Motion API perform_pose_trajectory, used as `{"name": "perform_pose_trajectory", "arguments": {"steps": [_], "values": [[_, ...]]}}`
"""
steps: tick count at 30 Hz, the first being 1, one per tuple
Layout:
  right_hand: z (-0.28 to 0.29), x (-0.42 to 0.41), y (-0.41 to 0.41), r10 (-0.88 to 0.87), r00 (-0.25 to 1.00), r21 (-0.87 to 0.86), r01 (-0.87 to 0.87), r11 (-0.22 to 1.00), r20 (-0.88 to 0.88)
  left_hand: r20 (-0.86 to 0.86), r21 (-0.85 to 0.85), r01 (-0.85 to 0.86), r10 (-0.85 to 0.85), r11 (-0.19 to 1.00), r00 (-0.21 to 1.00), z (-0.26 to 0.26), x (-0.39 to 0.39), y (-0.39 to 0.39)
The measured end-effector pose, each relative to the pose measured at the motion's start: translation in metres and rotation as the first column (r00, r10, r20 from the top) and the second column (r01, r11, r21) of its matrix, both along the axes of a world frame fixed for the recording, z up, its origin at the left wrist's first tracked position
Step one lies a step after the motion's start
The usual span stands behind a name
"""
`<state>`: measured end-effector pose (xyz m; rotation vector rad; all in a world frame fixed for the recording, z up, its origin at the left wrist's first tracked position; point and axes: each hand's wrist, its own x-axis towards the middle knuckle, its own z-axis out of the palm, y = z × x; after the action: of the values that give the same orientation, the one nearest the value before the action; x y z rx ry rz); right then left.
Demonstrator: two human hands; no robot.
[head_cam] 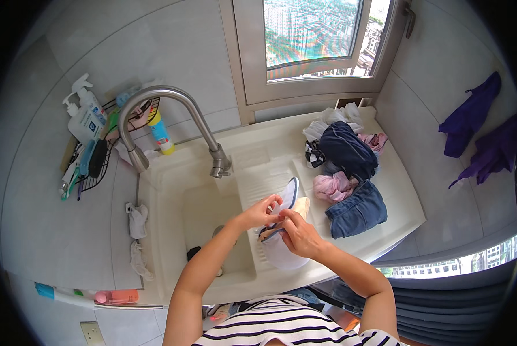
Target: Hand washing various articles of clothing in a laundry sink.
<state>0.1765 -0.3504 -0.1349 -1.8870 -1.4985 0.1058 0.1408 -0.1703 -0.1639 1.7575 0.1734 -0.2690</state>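
A white mesh laundry bag [285,256] with dark blue trim hangs over the ribbed washboard part of the sink. My left hand [257,213] pinches near its trimmed opening, a raised white flap standing just beyond the fingertips. From the other side my right hand [302,234] grips the trim, its fingers meeting those of the left. Beige cloth [302,206] shows at the opening and behind my right fingers. Exactly what lies between the fingertips is partly hidden.
Right of the bag lie denim clothing [358,212], a pink garment [334,187] and navy clothing [347,149]. A curved metal faucet [176,96] arches over the sink basin [206,203]. Bottles and brushes fill a wire rack [100,173] at left. Purple cloths [472,116] hang on the right wall.
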Motion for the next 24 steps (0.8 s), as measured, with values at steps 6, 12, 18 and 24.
{"name": "perform_pose_trajectory", "arguments": {"steps": [6,12,18,24], "values": [[-0.006,0.003,-0.011,-0.036,0.999,0.138,0.033,0.99,0.016,0.361,0.34,-0.281,0.152,0.897,0.92,-0.003,-0.011,-0.004],[-0.018,0.02,-0.023,-0.115,0.989,-0.007,0.117,0.993,0.096,0.303,-0.128,-0.342,0.365,0.931,0.88,0.007,-0.024,0.027],[-0.004,0.002,-0.015,0.063,0.987,-0.411,0.004,0.911,0.147,0.135,-0.354,-0.345,0.413,0.869,0.901,0.042,-0.029,0.031],[0.019,-0.006,-0.023,0.062,0.998,-0.16,-0.065,0.985,-0.025,0.131,-0.311,-0.451,0.507,0.837,0.852,0.057,-0.038,0.016]]}}
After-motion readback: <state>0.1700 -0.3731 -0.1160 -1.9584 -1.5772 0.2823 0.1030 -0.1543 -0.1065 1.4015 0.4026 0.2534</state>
